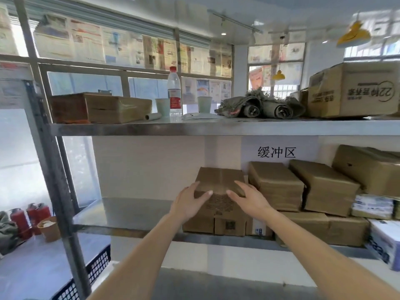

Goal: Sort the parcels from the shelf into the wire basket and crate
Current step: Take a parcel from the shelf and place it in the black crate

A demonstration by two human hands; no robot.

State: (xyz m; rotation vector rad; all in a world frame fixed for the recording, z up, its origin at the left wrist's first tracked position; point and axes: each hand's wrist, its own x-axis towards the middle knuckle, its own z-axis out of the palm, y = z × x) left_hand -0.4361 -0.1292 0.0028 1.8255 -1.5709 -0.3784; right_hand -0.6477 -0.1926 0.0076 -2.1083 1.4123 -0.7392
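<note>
A brown cardboard parcel (219, 180) sits on top of a lower brown box (218, 219) on the middle metal shelf (134, 211). My left hand (190, 202) grips the parcel's near left corner, thumb across the front edge. My right hand (246, 199) grips its near right corner, fingers along the side. More taped brown parcels (275, 182) are stacked to the right on the same shelf. A black plastic crate (95, 271) shows at the lower left, mostly behind the shelf post. No wire basket is in view.
The upper shelf (194, 127) carries a flat brown box, a water bottle (175, 92), two cups, rolled mats and a large carton (355, 89). White printed parcels (385, 243) lie at the far right. Fire extinguishers (28, 217) and a paper tub stand on the floor at left.
</note>
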